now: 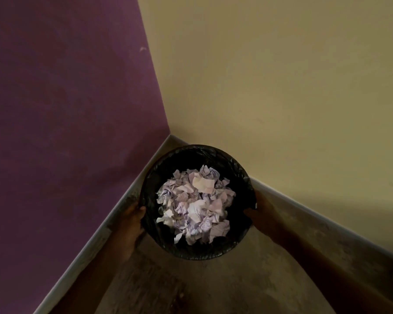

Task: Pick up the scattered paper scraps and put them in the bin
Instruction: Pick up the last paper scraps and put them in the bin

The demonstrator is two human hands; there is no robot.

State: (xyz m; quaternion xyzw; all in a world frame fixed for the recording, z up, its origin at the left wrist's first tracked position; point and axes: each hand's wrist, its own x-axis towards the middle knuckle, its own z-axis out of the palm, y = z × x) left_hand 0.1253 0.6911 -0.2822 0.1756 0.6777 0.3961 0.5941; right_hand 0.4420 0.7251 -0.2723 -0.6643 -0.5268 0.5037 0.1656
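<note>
Two hands grip the round black bag-lined bin (236,247) at its rim: left hand (132,219) fingers curled on left edge, right hand (258,211) on right. Crumpled white paper scraps (195,203) fill it. Bin in corner, purple wall (66,109) left, cream wall (281,75) right, brown floor (225,284) near.

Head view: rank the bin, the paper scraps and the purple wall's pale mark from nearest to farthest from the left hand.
From the left hand:
1. Bin, gripped at its left rim.
2. Paper scraps, piled inside the bin, to the hand's right.
3. Pale mark, high up the purple wall.
</note>
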